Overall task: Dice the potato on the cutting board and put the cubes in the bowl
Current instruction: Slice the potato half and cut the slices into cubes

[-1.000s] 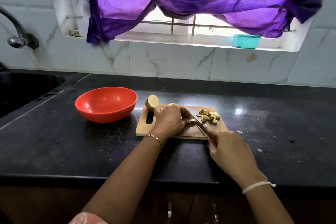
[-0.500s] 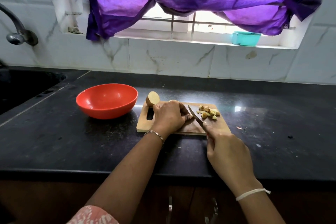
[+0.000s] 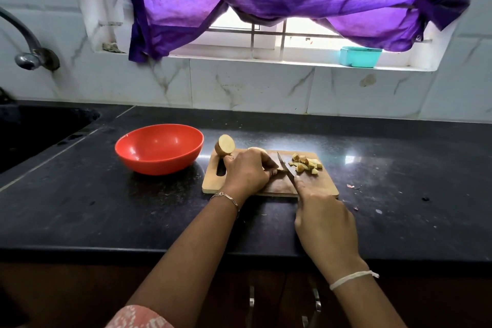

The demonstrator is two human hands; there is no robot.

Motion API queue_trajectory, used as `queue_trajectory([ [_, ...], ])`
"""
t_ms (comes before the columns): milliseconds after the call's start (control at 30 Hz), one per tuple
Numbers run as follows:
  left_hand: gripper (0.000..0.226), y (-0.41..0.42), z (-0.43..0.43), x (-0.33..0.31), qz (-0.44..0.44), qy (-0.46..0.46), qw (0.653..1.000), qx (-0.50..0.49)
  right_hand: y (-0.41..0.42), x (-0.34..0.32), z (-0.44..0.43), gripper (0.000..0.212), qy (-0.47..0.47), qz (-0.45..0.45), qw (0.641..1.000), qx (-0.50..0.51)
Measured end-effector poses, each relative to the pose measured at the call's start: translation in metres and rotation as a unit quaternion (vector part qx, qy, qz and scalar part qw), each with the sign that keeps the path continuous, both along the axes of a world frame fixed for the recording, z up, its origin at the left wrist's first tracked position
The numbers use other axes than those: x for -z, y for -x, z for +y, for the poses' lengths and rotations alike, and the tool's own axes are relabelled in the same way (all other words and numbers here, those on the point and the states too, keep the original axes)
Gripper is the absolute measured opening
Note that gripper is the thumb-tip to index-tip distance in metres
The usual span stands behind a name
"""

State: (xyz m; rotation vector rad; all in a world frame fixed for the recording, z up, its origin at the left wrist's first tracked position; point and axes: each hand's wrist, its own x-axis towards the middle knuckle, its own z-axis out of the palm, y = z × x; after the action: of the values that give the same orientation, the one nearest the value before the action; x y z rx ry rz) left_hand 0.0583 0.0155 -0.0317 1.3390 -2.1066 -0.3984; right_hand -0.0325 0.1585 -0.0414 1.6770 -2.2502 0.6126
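Head view: left hand [image 3: 247, 170] hides its pinched potato piece [image 3: 278, 170]; right hand [image 3: 324, 221] grips knife [image 3: 286, 168], handle hidden.

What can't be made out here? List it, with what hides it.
Head view:
Potato piece being cut: mostly covered by the left hand.
Knife handle: enclosed in the right hand.
Sink: cut off by the left edge, interior too dark.

A small potato piece [image 3: 278, 171] is held down on the wooden cutting board [image 3: 319, 185] by the curled left hand [image 3: 247, 170]. A knife [image 3: 286, 168] is gripped by the right hand [image 3: 323, 218], its blade just beside that piece. Potato cubes [image 3: 306, 165] are heaped right of the blade; a red bowl [image 3: 159, 149] is placed left of the board.
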Motion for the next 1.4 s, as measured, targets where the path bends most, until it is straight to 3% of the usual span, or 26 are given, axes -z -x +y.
queue_trajectory([
  [233, 0.02, 0.002, 0.004, 0.001, -0.014, 0.041, 0.999, -0.018, 0.0, 0.001, 0.003, 0.054, 0.014, -0.013, 1.0, -0.007],
  [633, 0.019, 0.003, 0.0, 0.0, -0.024, 0.025, 0.999, -0.016, 0.005, -0.006, -0.008, 0.056, -0.024, 0.028, 0.998, -0.043],
  [867, 0.017, 0.003, 0.001, -0.002, -0.02, 0.014, 1.0, -0.01, 0.015, -0.024, -0.013, 0.038, -0.054, 0.05, 0.996, -0.05],
  [1000, 0.017, 0.002, 0.0, 0.003, 0.024, 0.009, 1.0, 0.014, 0.018, -0.029, -0.02, 0.033, -0.087, 0.047, 0.994, -0.045],
  [1400, 0.011, 0.005, 0.005, 0.007, 0.071, 0.009, 0.997, -0.012, 0.009, -0.014, -0.003, 0.049, -0.047, 0.057, 0.995, -0.062],
])
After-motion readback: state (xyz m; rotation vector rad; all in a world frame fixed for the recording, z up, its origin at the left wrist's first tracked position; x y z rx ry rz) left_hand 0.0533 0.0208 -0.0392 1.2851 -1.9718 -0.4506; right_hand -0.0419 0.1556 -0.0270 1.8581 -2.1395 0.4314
